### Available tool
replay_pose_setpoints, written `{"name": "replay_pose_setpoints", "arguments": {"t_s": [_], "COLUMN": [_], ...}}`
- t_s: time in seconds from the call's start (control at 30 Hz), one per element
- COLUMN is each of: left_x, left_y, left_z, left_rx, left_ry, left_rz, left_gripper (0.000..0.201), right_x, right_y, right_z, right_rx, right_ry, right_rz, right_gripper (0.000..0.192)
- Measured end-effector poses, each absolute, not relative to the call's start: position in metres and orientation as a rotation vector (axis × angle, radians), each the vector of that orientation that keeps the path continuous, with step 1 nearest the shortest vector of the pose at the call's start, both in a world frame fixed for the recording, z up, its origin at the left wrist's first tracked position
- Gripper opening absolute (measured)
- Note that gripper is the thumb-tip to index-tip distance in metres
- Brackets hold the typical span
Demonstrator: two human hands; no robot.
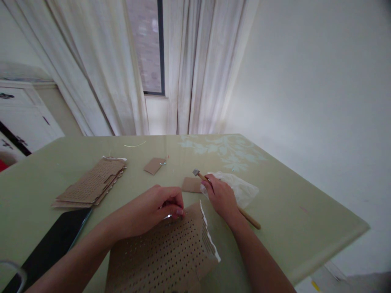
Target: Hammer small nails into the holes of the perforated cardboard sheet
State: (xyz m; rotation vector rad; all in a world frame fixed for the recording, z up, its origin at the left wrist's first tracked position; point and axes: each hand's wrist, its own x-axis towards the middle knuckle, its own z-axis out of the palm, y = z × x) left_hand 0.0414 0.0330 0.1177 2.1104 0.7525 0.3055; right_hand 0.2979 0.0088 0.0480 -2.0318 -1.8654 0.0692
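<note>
My left hand (161,205) is closed in a pinch over the upper edge of a brown perforated board piece (165,252). A small shiny bit shows by the fingertips, but I cannot make out what they hold. That piece has rows of small holes, layered sides and a ragged white edge on its right. My right hand (222,197) is closed on a small hammer (251,219) with a wooden handle. The metal head sticks out past the fingers at upper left, and the handle's end comes out below the wrist. Part of the handle is hidden under the hand.
Beside the right hand lie a clear plastic bag (242,188) and a small brown card (191,184). Farther back is another brown card (154,166). At left, a stack of perforated brown pieces (91,179) lies behind a black flat object (55,240). A white wall borders the table's right.
</note>
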Motion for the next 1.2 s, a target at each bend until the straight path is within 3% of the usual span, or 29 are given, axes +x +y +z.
{"name": "replay_pose_setpoints", "arguments": {"t_s": [0.8, 1.0, 1.1, 1.2], "left_x": [0.045, 0.046, 0.047, 0.047], "left_y": [0.031, 0.034, 0.036, 0.037], "left_z": [0.117, 0.112, 0.108, 0.105], "left_rx": [2.119, 2.142, 2.128, 2.117], "left_ry": [0.814, 0.743, 0.715, 0.702], "left_rz": [0.298, 0.336, 0.355, 0.382], "left_gripper": [0.011, 0.011, 0.013, 0.016], "right_x": [0.298, 0.303, 0.301, 0.292], "right_y": [0.008, -0.025, -0.056, -0.080], "right_z": [0.054, 0.096, 0.132, 0.160], "right_rx": [-1.924, -1.747, -1.652, -1.736], "right_ry": [-1.822, -1.795, -1.899, -2.061], "right_rz": [0.155, 0.232, 0.311, 0.190], "right_gripper": [0.027, 0.042, 0.039, 0.034]}}
